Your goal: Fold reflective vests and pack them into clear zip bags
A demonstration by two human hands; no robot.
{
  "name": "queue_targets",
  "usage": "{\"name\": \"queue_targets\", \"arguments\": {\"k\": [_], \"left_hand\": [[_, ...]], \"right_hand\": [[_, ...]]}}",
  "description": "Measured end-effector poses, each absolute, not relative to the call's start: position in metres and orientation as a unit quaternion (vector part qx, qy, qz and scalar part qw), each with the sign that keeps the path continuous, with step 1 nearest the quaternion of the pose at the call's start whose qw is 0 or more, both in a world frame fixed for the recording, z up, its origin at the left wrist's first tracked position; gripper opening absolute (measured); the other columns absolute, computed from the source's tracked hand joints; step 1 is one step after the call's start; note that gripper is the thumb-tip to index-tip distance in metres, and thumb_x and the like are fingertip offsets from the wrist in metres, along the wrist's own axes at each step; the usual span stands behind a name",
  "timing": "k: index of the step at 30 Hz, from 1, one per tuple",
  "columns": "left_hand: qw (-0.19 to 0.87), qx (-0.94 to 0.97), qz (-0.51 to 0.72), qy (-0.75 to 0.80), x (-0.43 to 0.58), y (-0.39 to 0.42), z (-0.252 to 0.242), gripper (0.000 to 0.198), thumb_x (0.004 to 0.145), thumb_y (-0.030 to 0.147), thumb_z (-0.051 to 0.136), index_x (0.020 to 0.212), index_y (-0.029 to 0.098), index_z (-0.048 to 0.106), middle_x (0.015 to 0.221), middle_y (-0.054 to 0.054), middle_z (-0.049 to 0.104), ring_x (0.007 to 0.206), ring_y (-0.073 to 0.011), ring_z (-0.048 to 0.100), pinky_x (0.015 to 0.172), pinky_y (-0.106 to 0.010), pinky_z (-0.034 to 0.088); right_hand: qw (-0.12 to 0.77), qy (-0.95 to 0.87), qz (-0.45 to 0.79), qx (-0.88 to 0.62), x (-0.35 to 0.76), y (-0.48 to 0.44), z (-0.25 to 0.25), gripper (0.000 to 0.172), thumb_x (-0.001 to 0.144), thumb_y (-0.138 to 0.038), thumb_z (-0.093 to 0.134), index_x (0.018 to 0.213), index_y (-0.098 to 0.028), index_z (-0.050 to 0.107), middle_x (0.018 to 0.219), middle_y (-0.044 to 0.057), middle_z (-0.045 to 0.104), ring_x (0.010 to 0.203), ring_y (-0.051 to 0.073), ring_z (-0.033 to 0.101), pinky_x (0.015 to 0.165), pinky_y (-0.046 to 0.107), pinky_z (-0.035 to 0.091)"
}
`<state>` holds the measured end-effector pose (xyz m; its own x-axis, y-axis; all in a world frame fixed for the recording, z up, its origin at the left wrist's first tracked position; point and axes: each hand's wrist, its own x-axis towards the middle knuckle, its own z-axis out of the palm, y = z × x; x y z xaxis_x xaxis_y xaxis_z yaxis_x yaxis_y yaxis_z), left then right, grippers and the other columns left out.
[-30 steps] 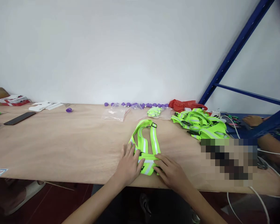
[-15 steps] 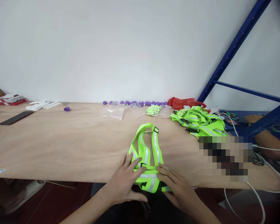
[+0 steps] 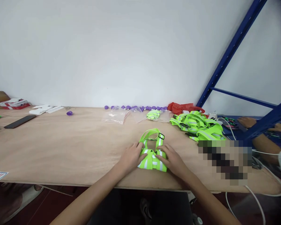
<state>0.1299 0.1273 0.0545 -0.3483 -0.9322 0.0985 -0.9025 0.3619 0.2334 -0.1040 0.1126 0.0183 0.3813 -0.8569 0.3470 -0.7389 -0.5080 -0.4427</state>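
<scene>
A neon-green reflective strap vest (image 3: 152, 161) with silver stripes lies partly folded on the wooden table before me. Its lower part is doubled into a flat bundle, while a strap loop with a black slider buckle stands out at the far side. My left hand (image 3: 132, 155) grips the bundle's left edge, thumb on top. On the opposite edge my right hand (image 3: 172, 158) holds the fabric with thumb and fingers. The undersides of the fingers are hidden.
More green vests (image 3: 199, 123) are heaped at the right, beside a red plastic bag (image 3: 184, 107). Clear bags (image 3: 115, 116), a folded green vest (image 3: 153, 114) and several purple pieces (image 3: 154, 108) line the back. A blue metal frame (image 3: 227, 56) and another person's arm (image 3: 264, 143) are at right.
The vest's near end, which hung over the table edge, is now folded up onto the rest. Both hands have moved forward with it, away from the edge.
</scene>
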Motion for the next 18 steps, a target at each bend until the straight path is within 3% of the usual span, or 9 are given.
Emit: {"name": "queue_targets", "arguments": {"k": [3, 5, 7, 10, 14, 18], "left_hand": [[0.115, 0.512, -0.016, -0.851, 0.130, 0.120, 0.045, 0.024, 0.098, 0.039, 0.046, 0.108, 0.021, 0.059, 0.116, -0.007, 0.063, 0.110, -0.0245, 0.060, 0.086, -0.035, 0.052], [0.102, 0.480, -0.007, -0.871, 0.132, 0.119, 0.040, 0.026, 0.100, 0.035, 0.039, 0.100, 0.021, 0.061, 0.106, -0.005, 0.065, 0.104, -0.0223, 0.061, 0.088, -0.035, 0.052], [0.092, 0.463, -0.015, -0.882, 0.135, 0.122, 0.036, 0.033, 0.102, 0.037, 0.034, 0.094, 0.020, 0.062, 0.095, -0.005, 0.066, 0.095, -0.0205, 0.063, 0.084, -0.034, 0.053], [0.117, 0.429, -0.025, -0.895, 0.143, 0.138, 0.032, 0.039, 0.099, 0.048, 0.037, 0.094, 0.019, 0.062, 0.092, -0.006, 0.067, 0.094, -0.0215, 0.064, 0.088, -0.037, 0.054], [0.177, 0.381, -0.054, -0.906, 0.154, 0.168, 0.029, 0.051, 0.090, 0.063, 0.049, 0.107, 0.017, 0.061, 0.114, -0.011, 0.066, 0.118, -0.0276, 0.059, 0.111, -0.046, 0.047], [0.190, 0.414, -0.117, -0.883, 0.153, 0.174, 0.036, 0.049, 0.091, 0.058, 0.050, 0.119, 0.019, 0.058, 0.153, -0.014, 0.040, 0.146, -0.0320, 0.034, 0.113, -0.047, 0.046]], "right_hand": [[-0.057, 0.448, -0.306, -0.838, -0.102, 0.112, 0.007, 0.028, 0.096, -0.038, 0.050, 0.100, -0.017, 0.069, 0.102, 0.007, 0.065, 0.096, 0.015, 0.059, 0.085, 0.026, 0.047], [-0.117, 0.412, -0.295, -0.854, -0.100, 0.120, 0.004, 0.029, 0.099, -0.029, 0.043, 0.092, -0.018, 0.069, 0.098, 0.005, 0.067, 0.092, 0.013, 0.059, 0.085, 0.026, 0.047], [-0.133, 0.390, -0.281, -0.867, -0.101, 0.131, 0.004, 0.030, 0.100, -0.030, 0.041, 0.098, -0.019, 0.069, 0.104, 0.004, 0.068, 0.095, 0.013, 0.061, 0.085, 0.027, 0.048], [-0.124, 0.386, -0.260, -0.876, -0.107, 0.151, 0.006, 0.040, 0.096, -0.047, 0.047, 0.118, -0.019, 0.065, 0.121, 0.006, 0.065, 0.106, 0.016, 0.062, 0.088, 0.029, 0.053], [-0.107, 0.380, -0.230, -0.890, -0.116, 0.176, 0.004, 0.056, 0.089, -0.059, 0.056, 0.127, -0.019, 0.060, 0.131, 0.007, 0.060, 0.114, 0.017, 0.062, 0.089, 0.029, 0.057], [-0.104, 0.356, -0.235, -0.898, -0.117, 0.192, 0.000, 0.066, 0.083, -0.063, 0.061, 0.130, -0.017, 0.058, 0.133, 0.008, 0.059, 0.119, 0.019, 0.061, 0.089, 0.030, 0.059]]}}
